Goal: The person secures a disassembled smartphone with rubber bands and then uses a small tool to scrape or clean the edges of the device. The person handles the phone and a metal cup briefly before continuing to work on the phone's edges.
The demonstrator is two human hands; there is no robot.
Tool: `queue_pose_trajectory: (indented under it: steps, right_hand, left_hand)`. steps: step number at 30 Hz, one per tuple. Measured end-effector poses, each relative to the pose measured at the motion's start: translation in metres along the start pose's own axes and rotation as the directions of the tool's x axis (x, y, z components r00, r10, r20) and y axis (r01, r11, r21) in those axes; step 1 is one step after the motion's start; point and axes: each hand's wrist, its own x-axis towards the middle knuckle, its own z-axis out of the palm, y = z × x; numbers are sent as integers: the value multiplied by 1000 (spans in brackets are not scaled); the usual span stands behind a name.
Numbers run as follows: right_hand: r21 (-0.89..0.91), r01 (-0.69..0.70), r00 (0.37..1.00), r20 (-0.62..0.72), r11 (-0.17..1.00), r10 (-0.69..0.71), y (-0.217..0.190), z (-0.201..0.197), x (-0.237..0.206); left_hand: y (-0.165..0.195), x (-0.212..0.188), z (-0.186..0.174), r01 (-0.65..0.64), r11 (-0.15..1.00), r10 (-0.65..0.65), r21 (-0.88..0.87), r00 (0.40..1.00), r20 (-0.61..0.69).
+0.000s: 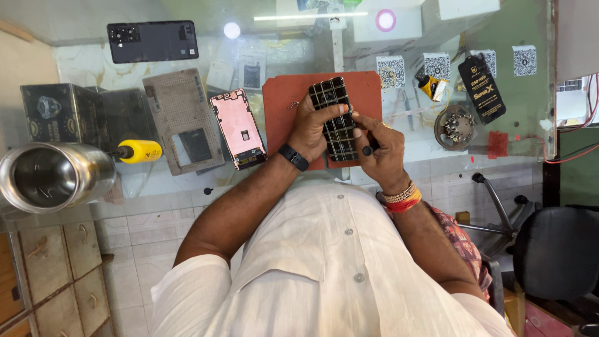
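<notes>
My left hand [314, 126] grips a black phone [334, 112] with a grid of pale lines on it, holding it over a red mat [281, 100] on the glass counter. My right hand [379, 148] touches the phone's right edge and pinches a small dark tool [369, 150]. A black band sits on my left wrist, and red and gold bangles circle my right wrist.
Left of the mat lie a pink opened phone frame [238, 128], a perforated grey board [182, 118] and a black phone [152, 41]. A steel cup [48, 176], a yellow-handled tool [138, 151] and a dark box [56, 112] stand far left. A round dish of small parts [457, 126] sits right; a black chair [552, 249] stands below.
</notes>
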Motion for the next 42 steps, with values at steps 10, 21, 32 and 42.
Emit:
queue_pose_trajectory:
  steps: [10,21,32,42]
  right_hand:
    - [-5,26,1000,-2,1000,-26,-5,0,3]
    - [249,-156,985,-36,956,170,-2,2,-11]
    - [466,-424,904,168,776,393,24,-8,-41]
    - [326,-364,931,151,872,332,1,-13,-47]
  left_hand:
    - [0,0,1,-21,1000,21,3,1000,-1]
    - [4,-1,3,11,996,-8,-88,999,42]
    - [6,-7,3,-56,992,52,-113,998,-40]
    - [6,-18,3,-93,981,94,-168,996,-4]
